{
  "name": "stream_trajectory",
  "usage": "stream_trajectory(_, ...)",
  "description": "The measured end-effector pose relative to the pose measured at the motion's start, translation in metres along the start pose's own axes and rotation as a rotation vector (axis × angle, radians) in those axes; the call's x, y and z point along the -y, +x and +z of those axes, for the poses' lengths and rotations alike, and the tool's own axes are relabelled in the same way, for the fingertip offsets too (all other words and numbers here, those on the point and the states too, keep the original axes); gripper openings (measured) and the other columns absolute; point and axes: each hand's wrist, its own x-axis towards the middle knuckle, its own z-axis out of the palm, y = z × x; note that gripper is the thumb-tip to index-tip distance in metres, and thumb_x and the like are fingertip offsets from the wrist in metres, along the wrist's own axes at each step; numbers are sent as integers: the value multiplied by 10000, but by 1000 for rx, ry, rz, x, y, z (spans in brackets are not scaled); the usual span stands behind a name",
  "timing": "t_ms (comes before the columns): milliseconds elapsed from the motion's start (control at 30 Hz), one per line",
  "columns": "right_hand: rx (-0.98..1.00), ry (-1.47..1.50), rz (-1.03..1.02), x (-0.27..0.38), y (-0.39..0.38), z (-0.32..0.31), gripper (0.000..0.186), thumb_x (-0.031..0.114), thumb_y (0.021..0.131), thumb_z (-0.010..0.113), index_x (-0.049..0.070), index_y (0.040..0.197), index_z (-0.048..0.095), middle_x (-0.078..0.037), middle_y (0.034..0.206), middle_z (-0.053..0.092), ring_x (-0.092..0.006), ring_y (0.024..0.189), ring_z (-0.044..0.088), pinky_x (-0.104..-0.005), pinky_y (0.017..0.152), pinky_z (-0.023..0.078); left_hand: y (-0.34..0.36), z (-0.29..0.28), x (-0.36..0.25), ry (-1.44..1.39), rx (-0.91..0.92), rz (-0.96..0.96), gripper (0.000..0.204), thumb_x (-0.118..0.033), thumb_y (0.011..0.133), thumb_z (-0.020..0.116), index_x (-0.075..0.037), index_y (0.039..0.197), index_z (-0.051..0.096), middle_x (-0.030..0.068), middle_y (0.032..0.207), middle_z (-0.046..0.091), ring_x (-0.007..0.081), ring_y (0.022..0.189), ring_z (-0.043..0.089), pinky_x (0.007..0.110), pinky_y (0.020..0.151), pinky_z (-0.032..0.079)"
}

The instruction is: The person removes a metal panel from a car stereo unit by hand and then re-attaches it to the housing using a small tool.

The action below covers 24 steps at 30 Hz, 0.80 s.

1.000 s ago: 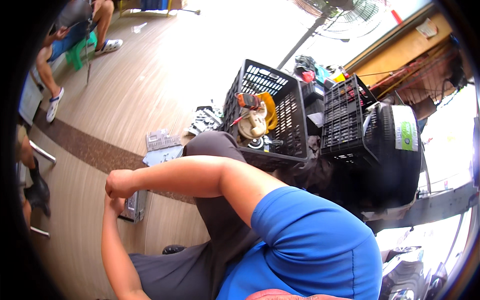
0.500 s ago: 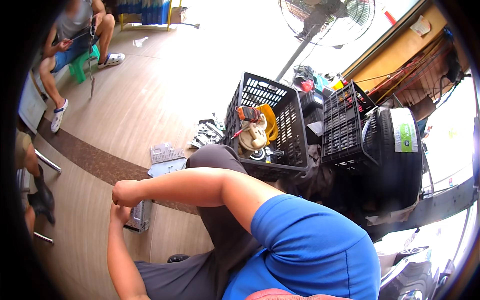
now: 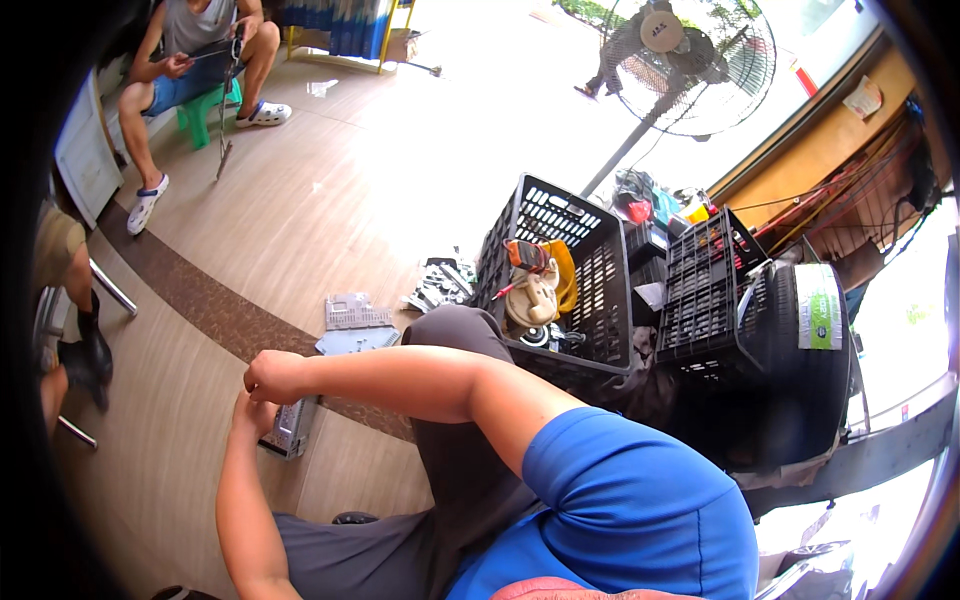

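A curled right hand (image 3: 278,377) is overlapping a left hand (image 3: 258,411), both grips too hidden to tell, one metal box (image 3: 292,428) is showing just beside them, two grey panels (image 3: 356,316) are lying beyond, and two black crates (image 3: 606,280) are standing farther out, the left holding one orange meter (image 3: 526,256) and one beige part (image 3: 530,302).

On the floor (image 3: 180,390) before us, our left grip (image 3: 257,413) and, just beyond it, our right grip (image 3: 278,377) are at the case's (image 3: 291,432) far left end. Past the case lie the panels (image 3: 358,325), then the parts (image 3: 440,283) farther right. Right of those we have a crate (image 3: 603,290) with a meter (image 3: 527,256) in it, then a second crate (image 3: 700,285), then a tyre (image 3: 790,340). Behind the crates stands a fan (image 3: 690,58). Far ahead, left, a person (image 3: 200,25) sits on a stool (image 3: 205,112).
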Motion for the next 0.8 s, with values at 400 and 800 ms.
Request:
stream_trajectory(400,13,-59,-74,-2,3,-3,196,197,784,636,48,869,732,-155,840,697,-337,825,665,-415,748,525,-2,5,6,-7,-25,-17,269,-283,847,641,-41,958,672,229,939,668,390,942,636,459,749,515)
stream_trajectory(800,41,-70,-180,-2,1,2,244,186,816,598,48,977,719,-142,970,700,-327,893,660,-401,806,519,9,29,45,70,-50,65,293,-288,854,611,-73,1045,664,208,1095,656,346,1068,611,429,853,502)
